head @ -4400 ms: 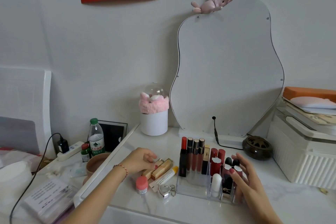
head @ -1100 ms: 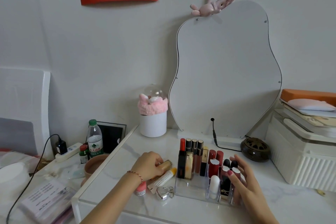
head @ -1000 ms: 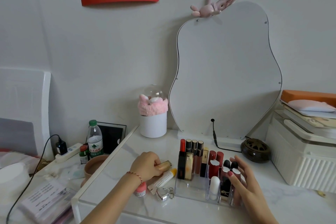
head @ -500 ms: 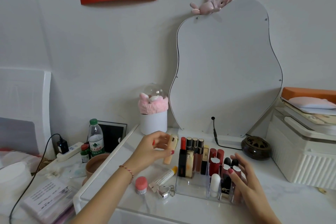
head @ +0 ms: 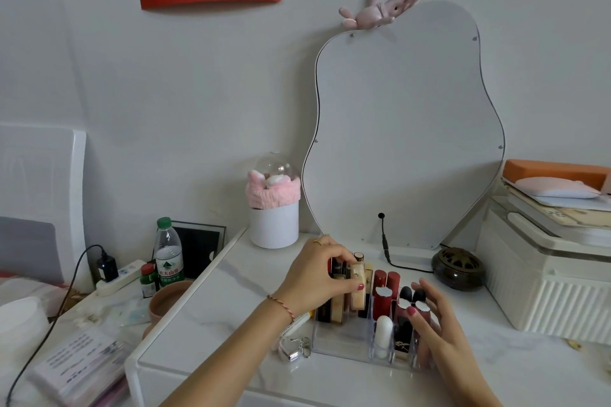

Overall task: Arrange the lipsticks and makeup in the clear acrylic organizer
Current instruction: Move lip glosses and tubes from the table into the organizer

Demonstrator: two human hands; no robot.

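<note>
Left hand point(head: 317, 277): fingers pinching gold lipstick point(head: 358, 286), upright, above organizer point(head: 344, 337) left compartment.
Right hand point(head: 439, 330): fingers spread, steadying organizer's right side.

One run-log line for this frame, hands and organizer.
left hand: lowering gold lipstick into organizer | right hand: steadying organizer's right side | loose: white tube, heart keyring

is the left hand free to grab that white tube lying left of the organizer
Probably not yet: the left hand is busy holding a gold lipstick over the organizer, and its wrist covers most of the white tube.
</note>
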